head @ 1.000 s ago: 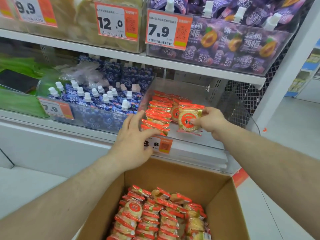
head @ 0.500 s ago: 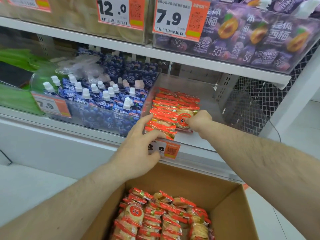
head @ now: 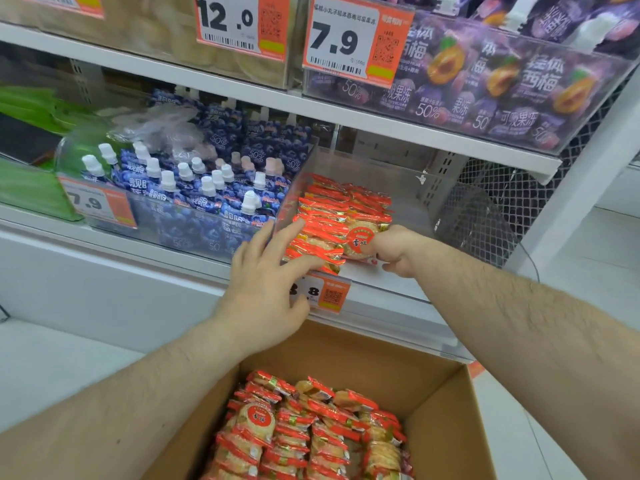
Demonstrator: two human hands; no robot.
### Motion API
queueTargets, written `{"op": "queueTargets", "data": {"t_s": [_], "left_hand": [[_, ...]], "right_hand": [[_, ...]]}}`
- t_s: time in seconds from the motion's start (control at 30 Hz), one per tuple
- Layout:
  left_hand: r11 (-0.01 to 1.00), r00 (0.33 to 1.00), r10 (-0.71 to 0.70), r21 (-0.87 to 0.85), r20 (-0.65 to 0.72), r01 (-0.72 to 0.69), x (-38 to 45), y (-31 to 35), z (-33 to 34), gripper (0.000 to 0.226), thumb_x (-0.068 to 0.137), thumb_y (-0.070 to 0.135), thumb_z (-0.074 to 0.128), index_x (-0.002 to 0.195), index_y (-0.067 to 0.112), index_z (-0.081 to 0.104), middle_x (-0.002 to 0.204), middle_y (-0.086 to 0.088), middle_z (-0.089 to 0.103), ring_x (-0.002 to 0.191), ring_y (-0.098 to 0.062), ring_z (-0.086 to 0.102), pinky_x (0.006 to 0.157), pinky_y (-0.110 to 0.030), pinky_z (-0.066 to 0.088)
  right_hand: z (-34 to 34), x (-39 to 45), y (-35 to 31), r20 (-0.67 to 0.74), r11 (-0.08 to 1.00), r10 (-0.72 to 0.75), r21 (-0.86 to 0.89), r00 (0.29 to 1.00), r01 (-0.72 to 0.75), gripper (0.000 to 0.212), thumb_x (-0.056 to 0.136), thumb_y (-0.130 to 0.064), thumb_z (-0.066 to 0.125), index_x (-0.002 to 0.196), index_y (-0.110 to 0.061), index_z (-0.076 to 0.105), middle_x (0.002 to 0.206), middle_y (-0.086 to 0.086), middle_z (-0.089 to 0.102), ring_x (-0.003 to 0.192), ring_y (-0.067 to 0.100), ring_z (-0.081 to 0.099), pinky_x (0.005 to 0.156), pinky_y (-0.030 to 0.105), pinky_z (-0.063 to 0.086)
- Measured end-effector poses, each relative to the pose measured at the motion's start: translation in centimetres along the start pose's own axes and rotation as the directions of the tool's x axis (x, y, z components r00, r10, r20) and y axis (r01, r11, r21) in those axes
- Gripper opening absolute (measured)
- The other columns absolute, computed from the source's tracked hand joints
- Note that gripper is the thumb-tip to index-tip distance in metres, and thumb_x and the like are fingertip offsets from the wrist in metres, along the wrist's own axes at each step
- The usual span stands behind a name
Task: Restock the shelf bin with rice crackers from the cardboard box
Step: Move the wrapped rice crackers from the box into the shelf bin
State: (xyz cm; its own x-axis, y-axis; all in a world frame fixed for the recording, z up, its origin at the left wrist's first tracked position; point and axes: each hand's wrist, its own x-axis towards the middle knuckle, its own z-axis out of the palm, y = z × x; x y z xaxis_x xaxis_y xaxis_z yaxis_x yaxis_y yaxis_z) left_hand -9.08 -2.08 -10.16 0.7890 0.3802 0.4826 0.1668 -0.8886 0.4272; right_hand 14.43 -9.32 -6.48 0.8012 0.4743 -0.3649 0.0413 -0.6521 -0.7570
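Orange-white paper price tags: "12.0" (head: 242,26) and "7.9" (head: 353,39) on upper shelf bins, "7.9" (head: 98,202) on blue pouch bin. Purple jelly pouches (head: 485,95) read "50%".

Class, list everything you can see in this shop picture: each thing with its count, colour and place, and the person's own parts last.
Clear plastic shelf bin: one, lower shelf, right.
Orange-wrapped rice cracker packs in the bin: many, left part.
Round rice cracker pack: one, orange label, front of the bin.
Brown cardboard box: one, below the shelf.
Rice cracker packs in the box: many, orange.
Blue spouted jelly pouches: many, white caps, bin to the left.
Purple plum jelly pouches: many, upper shelf.
Orange price tags: several, bin fronts.
Left hand: fingers spread against the stacked packs.
Right hand: grips the round pack.
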Motion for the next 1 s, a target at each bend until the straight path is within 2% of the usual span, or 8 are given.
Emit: {"op": "queueTargets", "data": {"t_s": [0.2,0.33,0.4,0.5,0.63,0.8,0.9,1.0], "left_hand": [[0.970,0.948,0.237,0.109,-0.213,-0.218,-0.2,1.7,-0.6,0.041,0.070,0.021,0.057,0.110,0.015,0.064,0.112,-0.007,0.051,0.102,-0.028,0.049,0.080,-0.042,0.043],[0.950,0.932,0.313,-0.040,0.185,-0.311,-1.7,2.2,0.3,0.029,0.078,0.027,0.048,0.099,0.023,0.067,0.094,0.007,0.064,0.087,-0.017,0.062,0.073,-0.034,0.053],[0.967,0.860,0.236,-0.024,0.453,-0.252,-2.7,2.2,1.3,0.025,0.080,0.025,0.052,0.100,0.025,0.067,0.100,0.007,0.066,0.093,-0.017,0.062,0.076,-0.028,0.049],[0.981,0.702,0.105,0.043,0.704,-0.189,-3.8,2.2,2.6,0.019,0.083,0.025,0.054,0.099,0.026,0.064,0.106,0.005,0.062,0.098,-0.020,0.060,0.079,-0.033,0.049],[0.989,0.533,-0.027,0.101,0.846,-0.111,-4.5,1.5,3.5,0.031,0.089,0.030,0.053,0.118,0.034,0.060,0.122,0.010,0.059,0.113,-0.012,0.054,0.095,-0.036,0.047],[0.989,0.539,-0.114,0.146,0.835,-0.017,-3.9,0.2,3.7,0.035,0.090,0.032,0.055,0.125,0.031,0.057,0.124,0.009,0.058,0.114,-0.013,0.053,0.096,-0.036,0.047],[0.983,0.521,-0.172,0.177,0.836,0.041,-4.0,-0.4,3.7,0.036,0.090,0.031,0.057,0.126,0.030,0.056,0.124,0.010,0.058,0.113,-0.012,0.053,0.095,-0.034,0.048],[0.969,0.502,-0.247,0.209,0.828,0.133,-4.2,-0.9,3.9,0.037,0.089,0.031,0.057,0.126,0.030,0.055,0.122,0.008,0.058,0.108,-0.013,0.056,0.092,-0.033,0.050]], "right_hand": [[-1.1,-5.3,-0.7,-0.336,0.947,-0.256,-0.276,0.906,0.165,0.032,0.085,-0.009,0.061,0.115,-0.009,0.052,0.121,0.011,0.059,0.104,0.028,0.057,0.090,0.040,0.051],[1.3,-11.4,1.9,-0.384,0.388,-0.901,-0.500,0.203,0.774,0.013,0.073,-0.004,0.051,0.082,-0.006,0.061,0.079,0.007,0.059,0.075,0.020,0.052,0.068,0.030,0.043],[4.0,-13.4,5.4,-0.254,0.216,-0.962,-0.471,0.104,0.855,0.007,0.066,-0.006,0.050,0.067,-0.004,0.056,0.067,0.007,0.053,0.064,0.022,0.047,0.060,0.028,0.036],[7.6,-12.3,12.5,-0.065,0.401,-0.909,-0.413,0.412,0.818,0.007,0.066,-0.014,0.048,0.067,-0.011,0.054,0.066,0.001,0.052,0.062,0.022,0.051,0.057,0.031,0.044],[10.7,-7.8,21.0,0.220,0.644,-0.439,-0.599,0.871,0.476,0.009,0.073,-0.019,0.051,0.075,-0.021,0.059,0.085,0.000,0.061,0.085,0.026,0.061,0.075,0.039,0.053],[15.5,-5.1,25.9,0.477,0.623,-0.009,-0.685,0.879,0.378,0.046,0.079,-0.029,0.054,0.124,-0.023,0.064,0.157,0.010,0.018,0.132,0.028,0.045,0.101,0.033,0.047],[17.7,-4.1,26.5,0.497,0.631,0.093,-0.700,0.863,0.335,0.067,0.084,-0.035,0.058,0.145,-0.016,0.039,0.162,0.003,-0.013,0.142,0.027,0.031,0.106,0.034,0.042],[17.9,-4.3,25.6,0.406,0.676,0.016,-0.678,0.914,0.289,0.061,0.085,-0.033,0.056,0.140,-0.012,0.041,0.163,0.008,0.004,0.134,0.026,0.043,0.101,0.034,0.045]]}}
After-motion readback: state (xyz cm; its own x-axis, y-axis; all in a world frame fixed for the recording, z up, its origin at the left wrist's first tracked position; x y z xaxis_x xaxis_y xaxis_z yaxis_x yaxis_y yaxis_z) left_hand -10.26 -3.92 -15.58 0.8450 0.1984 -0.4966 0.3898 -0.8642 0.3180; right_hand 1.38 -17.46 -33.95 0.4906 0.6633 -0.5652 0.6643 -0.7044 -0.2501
